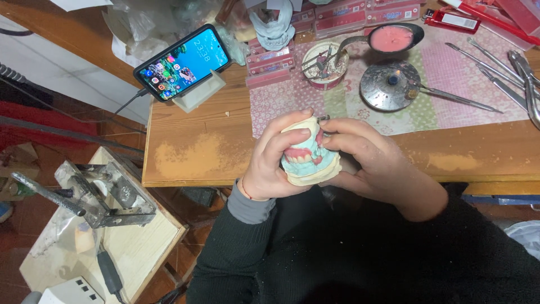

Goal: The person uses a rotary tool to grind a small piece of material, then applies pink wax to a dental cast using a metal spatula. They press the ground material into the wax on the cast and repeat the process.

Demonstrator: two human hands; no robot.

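A pale green plaster dental model [308, 160] with pink wax gums and teeth sits between both hands, just over the near edge of the wooden bench [197, 152]. My left hand [273, 157] wraps its left side, fingers curled over the top. Against the model's right side is my right hand [368, 160], pinching a small metal tool [323, 119] whose tip shows at the top of the model.
A phone [183, 61] leans on a white stand at the back left. On the patterned mat [450, 84] lie a lit burner dish [390, 84], a ladle of pink wax [392, 38], a tin [324, 63], and several metal instruments [495, 79]. A metal press [104, 194] stands on a low table.
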